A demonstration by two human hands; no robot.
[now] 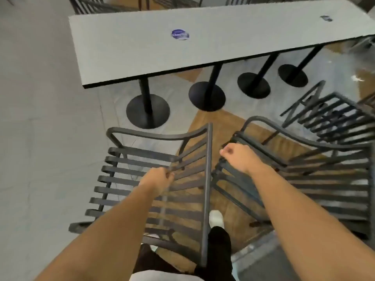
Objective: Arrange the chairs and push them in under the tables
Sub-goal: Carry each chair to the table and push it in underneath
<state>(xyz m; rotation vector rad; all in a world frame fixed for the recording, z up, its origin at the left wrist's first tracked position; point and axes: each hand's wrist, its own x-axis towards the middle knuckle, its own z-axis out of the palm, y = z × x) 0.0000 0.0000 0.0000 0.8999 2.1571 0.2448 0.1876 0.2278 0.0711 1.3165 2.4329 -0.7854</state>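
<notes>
Grey table (pixel 223 31), long, far side of scene: four black pedestal bases (pixel 147 110) beneath; round blue sticker (pixel 180 34) on top
Left slatted chair (pixel 129 179), dark metal, near, not under the table: left hand (pixel 157 179) grasping its backrest slats
Right slatted chair (pixel 324 179) just beside it (also out from the table): right hand (pixel 238 155) curled over its top rail
Third slatted chair (pixel 334 116), far right, tilted
White shoe (pixel 216 219), near, between the two chairs
</notes>
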